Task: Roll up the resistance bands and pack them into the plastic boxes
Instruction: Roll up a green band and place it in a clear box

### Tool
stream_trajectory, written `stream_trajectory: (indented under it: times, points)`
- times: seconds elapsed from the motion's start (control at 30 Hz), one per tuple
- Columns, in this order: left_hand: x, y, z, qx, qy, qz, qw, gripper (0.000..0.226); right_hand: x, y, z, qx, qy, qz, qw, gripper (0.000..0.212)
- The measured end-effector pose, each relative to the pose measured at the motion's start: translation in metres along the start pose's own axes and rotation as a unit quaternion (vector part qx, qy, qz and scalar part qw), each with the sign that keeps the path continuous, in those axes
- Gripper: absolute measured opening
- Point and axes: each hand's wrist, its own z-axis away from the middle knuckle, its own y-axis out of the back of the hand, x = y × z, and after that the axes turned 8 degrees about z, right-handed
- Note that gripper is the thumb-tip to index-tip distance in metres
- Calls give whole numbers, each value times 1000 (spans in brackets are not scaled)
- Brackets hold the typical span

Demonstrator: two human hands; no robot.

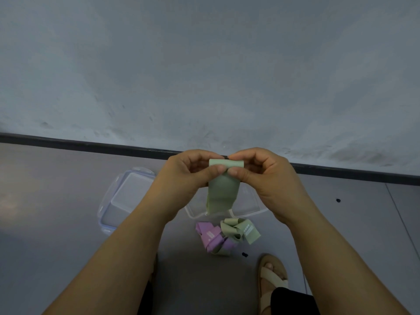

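A pale green resistance band (223, 189) hangs in the air in front of me, its top end curled into a small roll. My left hand (188, 173) and my right hand (261, 176) both pinch that rolled top between thumb and fingers. Below the hands a clear plastic box (254, 209) stands on the floor, mostly hidden by the band and my right hand. On the floor nearer to me lies a loose heap with a purple band (212, 239) and another green band (241, 229).
A clear lid with bluish clips (122, 196) lies on the grey floor to the left, partly under my left forearm. A dark baseboard (91, 145) and a grey wall run behind. My sandalled foot (271, 278) is at lower right.
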Motion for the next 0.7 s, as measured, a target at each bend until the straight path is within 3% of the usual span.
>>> stream_trajectory:
  times: [0.2,0.4,0.57,0.7]
  points:
    - [0,2,0,-2,-11,-4,1000,19,-2,0,0,-30,5,24,999,25]
    - [2,4,0,-15,-17,-2,1000,21,-3,3,0,-66,-54,12,996,22]
    - [0,5,-1,-6,23,66,998,40,-7,1,2,-60,-59,-57,995,24]
    - [1,4,-2,-17,47,78,996,35,-6,-1,1,-38,-55,-92,993,18]
